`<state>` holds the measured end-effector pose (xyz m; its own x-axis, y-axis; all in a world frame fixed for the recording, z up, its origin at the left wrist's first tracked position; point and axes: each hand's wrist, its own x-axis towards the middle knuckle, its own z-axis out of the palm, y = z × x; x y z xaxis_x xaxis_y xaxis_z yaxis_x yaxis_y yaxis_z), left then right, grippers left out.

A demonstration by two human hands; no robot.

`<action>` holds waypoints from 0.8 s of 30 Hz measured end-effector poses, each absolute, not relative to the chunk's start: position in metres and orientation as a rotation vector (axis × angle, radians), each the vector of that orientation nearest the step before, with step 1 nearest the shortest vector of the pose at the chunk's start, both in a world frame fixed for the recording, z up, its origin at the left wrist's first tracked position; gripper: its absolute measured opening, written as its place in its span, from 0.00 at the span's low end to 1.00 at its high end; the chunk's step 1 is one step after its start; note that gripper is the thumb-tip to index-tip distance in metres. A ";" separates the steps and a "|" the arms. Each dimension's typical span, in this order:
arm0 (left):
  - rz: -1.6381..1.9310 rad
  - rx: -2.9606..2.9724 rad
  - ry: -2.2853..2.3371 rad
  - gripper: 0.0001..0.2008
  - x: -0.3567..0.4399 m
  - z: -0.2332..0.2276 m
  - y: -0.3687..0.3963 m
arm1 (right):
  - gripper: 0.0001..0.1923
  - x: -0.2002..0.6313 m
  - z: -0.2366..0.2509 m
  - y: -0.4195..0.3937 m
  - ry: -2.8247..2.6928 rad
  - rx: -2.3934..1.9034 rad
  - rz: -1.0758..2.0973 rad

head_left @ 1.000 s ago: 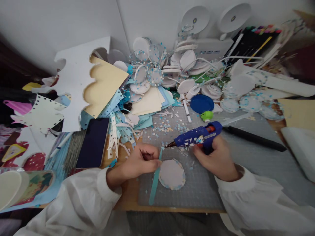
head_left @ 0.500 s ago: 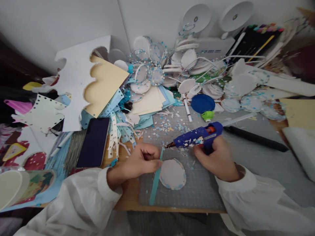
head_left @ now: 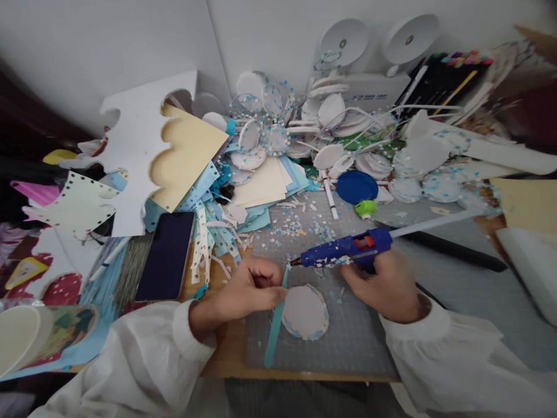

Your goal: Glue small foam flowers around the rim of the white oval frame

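Note:
My left hand point(head_left: 256, 287) is closed, thumb and fingers pinching a teal paper strip point(head_left: 274, 337) that slants across the grey cutting mat point(head_left: 357, 342). In my right hand point(head_left: 387, 287) is a blue glue gun point(head_left: 335, 249), its handle wrapped by my fingers. The gun's dark nozzle tip is right at the upper end of the strip; I cannot tell whether they touch. A whitish glue stick point(head_left: 435, 223) sticks out of the gun's rear. Just right of the strip, a round white disc point(head_left: 305, 313) with pale blue bits along its rim lies flat on the mat.
Small paper confetti point(head_left: 291, 223) is scattered beyond the gun. A blue lid point(head_left: 357, 186), a white marker point(head_left: 329, 194) and a bright green cap point(head_left: 365, 209) lie behind it. A phone point(head_left: 165, 255) rests at left, and a black pen-like tool point(head_left: 452, 249) at right.
The glue gun has turned slightly, with its rear lower and its glue stick now showing clearly. The nozzle has shifted a little left along the strip's tip. My left hand keeps its pinch.

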<state>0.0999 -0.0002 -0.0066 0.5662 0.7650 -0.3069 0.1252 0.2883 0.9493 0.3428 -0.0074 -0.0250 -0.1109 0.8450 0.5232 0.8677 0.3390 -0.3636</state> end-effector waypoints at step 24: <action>0.772 1.060 0.867 0.16 0.099 -0.027 -0.002 | 0.22 0.427 -0.023 -0.091 -1.968 -2.154 -0.628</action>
<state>0.0992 -0.0018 -0.0267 0.4536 0.8636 -0.2202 -0.1189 0.3035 0.9454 0.4266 -0.0908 -0.0227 0.0480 0.9129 0.4053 0.9789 -0.1236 0.1627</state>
